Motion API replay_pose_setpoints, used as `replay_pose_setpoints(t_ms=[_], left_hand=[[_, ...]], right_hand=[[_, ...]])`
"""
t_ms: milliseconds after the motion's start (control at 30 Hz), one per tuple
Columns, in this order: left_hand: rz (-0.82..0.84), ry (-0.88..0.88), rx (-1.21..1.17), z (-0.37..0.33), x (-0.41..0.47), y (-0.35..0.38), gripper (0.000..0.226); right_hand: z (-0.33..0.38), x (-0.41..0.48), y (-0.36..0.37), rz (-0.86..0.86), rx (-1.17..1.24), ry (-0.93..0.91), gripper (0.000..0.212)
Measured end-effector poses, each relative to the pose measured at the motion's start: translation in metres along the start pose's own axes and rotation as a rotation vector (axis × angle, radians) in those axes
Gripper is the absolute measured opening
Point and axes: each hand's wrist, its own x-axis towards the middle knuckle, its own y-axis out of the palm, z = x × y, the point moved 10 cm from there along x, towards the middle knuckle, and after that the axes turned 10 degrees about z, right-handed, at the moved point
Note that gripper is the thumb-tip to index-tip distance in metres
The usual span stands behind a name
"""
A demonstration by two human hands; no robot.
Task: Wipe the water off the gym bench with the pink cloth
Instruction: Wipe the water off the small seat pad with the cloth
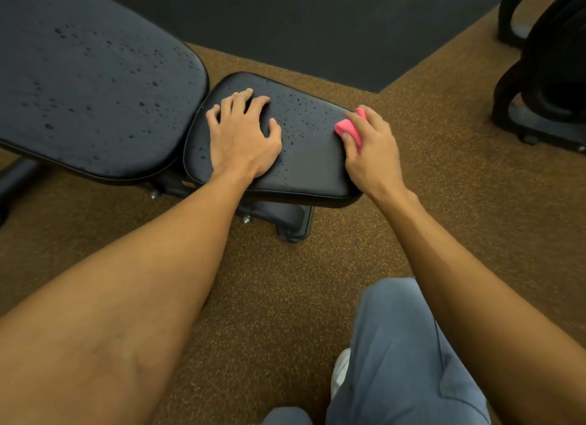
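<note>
The black gym bench has a small seat pad (pixel 304 158) in the middle of the head view and a long back pad (pixel 95 85) at the left. Water droplets dot both pads. My left hand (pixel 242 136) rests flat on the left half of the seat pad, fingers spread, holding nothing. At the seat pad's right edge, my right hand (pixel 371 152) is closed around the bunched pink cloth (pixel 347 128), which presses on the pad surface. Most of the cloth is hidden under my fingers.
The bench's metal base (pixel 285 218) stands on brown speckled rubber floor (pixel 269 282). A black mat (pixel 317 28) lies beyond. Dark gym equipment (pixel 545 76) stands at the right. My grey-trousered leg (pixel 396 345) and white shoe (pixel 341 374) are at the bottom.
</note>
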Motion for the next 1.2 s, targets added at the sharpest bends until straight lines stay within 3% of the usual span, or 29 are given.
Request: replay_pose_setpoints(t_ms=[167,233,400,467,667,867,1067,1200], left_hand=[[-0.001,-0.001,0.002,0.000,0.001,0.000,0.054],[-0.002,0.001,-0.006,0.001,0.000,0.001,0.055],[-0.012,-0.001,-0.006,0.001,0.000,0.000,0.055],[-0.012,-0.001,-0.007,0.001,0.001,0.000,0.055],[-0.019,0.001,-0.008,0.001,0.001,0.000,0.055],[-0.017,0.001,-0.007,0.001,0.001,0.000,0.054],[-0.017,0.000,-0.005,0.001,0.001,0.000,0.055],[-0.019,0.004,-0.014,0.002,0.001,-0.001,0.054]], right_hand=[[0.028,-0.032,0.005,0.099,-0.068,-0.302,0.040],[0.014,-0.037,-0.001,0.066,-0.045,-0.258,0.040],[-0.012,0.005,-0.007,-0.005,0.018,0.048,0.044],[0.000,0.018,0.001,0.040,-0.020,0.028,0.046],[0.024,-0.012,0.007,0.154,-0.070,-0.258,0.043],[0.000,0.024,0.003,0.052,-0.072,0.032,0.048],[0.032,0.002,0.014,0.172,-0.106,-0.244,0.047],[0.008,0.002,0.000,0.102,-0.118,-0.139,0.046]])
